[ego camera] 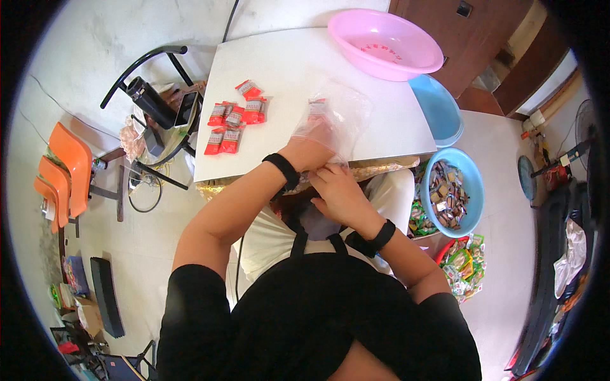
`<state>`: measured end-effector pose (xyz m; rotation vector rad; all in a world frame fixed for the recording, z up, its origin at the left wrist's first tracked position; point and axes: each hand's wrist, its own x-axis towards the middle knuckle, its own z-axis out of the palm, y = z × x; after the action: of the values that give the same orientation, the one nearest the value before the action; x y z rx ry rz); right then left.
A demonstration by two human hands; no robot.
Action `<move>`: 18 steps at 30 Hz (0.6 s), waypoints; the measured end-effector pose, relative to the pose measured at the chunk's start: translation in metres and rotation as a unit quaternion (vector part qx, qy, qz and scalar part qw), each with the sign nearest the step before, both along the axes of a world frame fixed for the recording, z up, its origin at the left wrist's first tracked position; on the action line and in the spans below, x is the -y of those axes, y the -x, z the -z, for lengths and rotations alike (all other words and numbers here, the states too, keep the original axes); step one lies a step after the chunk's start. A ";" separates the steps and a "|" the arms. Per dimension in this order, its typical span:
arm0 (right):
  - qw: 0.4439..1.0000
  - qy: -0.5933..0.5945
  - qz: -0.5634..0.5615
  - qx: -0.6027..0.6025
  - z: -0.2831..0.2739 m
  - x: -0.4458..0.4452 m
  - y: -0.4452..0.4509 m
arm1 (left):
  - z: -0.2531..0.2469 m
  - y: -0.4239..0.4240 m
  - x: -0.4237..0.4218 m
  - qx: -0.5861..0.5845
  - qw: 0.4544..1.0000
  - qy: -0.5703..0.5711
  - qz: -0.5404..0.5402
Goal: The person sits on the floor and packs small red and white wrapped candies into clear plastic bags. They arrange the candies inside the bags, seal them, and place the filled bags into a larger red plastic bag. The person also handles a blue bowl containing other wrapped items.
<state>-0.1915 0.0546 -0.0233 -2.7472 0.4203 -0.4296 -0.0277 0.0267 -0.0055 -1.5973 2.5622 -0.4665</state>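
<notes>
My left hand (312, 140) reaches into a clear plastic bag (350, 114) above the white table. At its fingertips, seen through the film, is a small red-and-grey wrapped packet (317, 107). My right hand (338, 190) pinches the bag's near edge by my left wrist, just off the table's front edge. To the left on the tabletop lies a loose group of similar red-and-grey packets (233, 115), some overlapping and one set apart at the top (248, 88).
A pink basin (386, 43) sits at the table's far right corner. Beside the table are blue basins (436, 109) and a blue tub (478, 200) of small wrapped items (448, 195). Green packets (464, 266) lie lower right. A black-framed chair (143, 57) bearing a black flask (150, 102) stands left.
</notes>
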 end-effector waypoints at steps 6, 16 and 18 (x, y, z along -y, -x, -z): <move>0.999 0.011 0.013 0.032 -0.001 -0.010 -0.006 | 0.035 -0.020 -0.026 -0.149 0.986 0.069 0.000; 0.981 0.156 0.033 0.112 0.038 -0.007 -0.036 | 0.036 -0.030 0.001 0.052 0.996 0.049 0.060; 0.980 0.153 0.020 0.126 0.042 0.000 -0.039 | 0.031 -0.030 0.004 0.060 0.996 0.018 0.063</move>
<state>-0.1522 0.0550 -0.0652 -2.9227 0.3718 -0.9091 0.0024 0.0222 -0.0366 -1.3780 2.5861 -0.6033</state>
